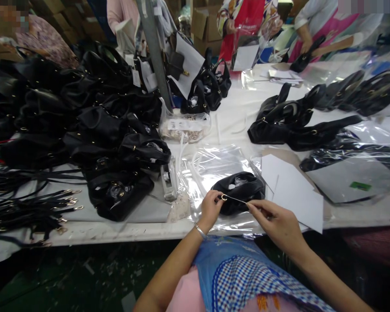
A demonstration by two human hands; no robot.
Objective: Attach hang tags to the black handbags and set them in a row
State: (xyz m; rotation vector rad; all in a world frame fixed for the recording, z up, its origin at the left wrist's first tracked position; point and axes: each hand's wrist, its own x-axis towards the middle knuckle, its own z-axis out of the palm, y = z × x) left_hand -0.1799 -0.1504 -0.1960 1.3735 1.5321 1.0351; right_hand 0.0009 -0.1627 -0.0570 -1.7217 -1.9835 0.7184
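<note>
No text can be read with certainty. Dark handwriting is borne by the white label (189, 125) on the clear bag (196, 136) of small parts lying on the bench (230, 119), but its characters are too blurred to be made out. Small white print is carried on the red apron (248, 19) across the bench; it is likewise illegible. Faint marks are seen on the beige paper (179, 209) at the near edge, and no word can be picked out. On the grey packet (336, 180) at right a green sticker (360, 186) is shown, its content unreadable. A white tag (136, 78) is hung left of the pole (154, 47), too small to be read.
</note>
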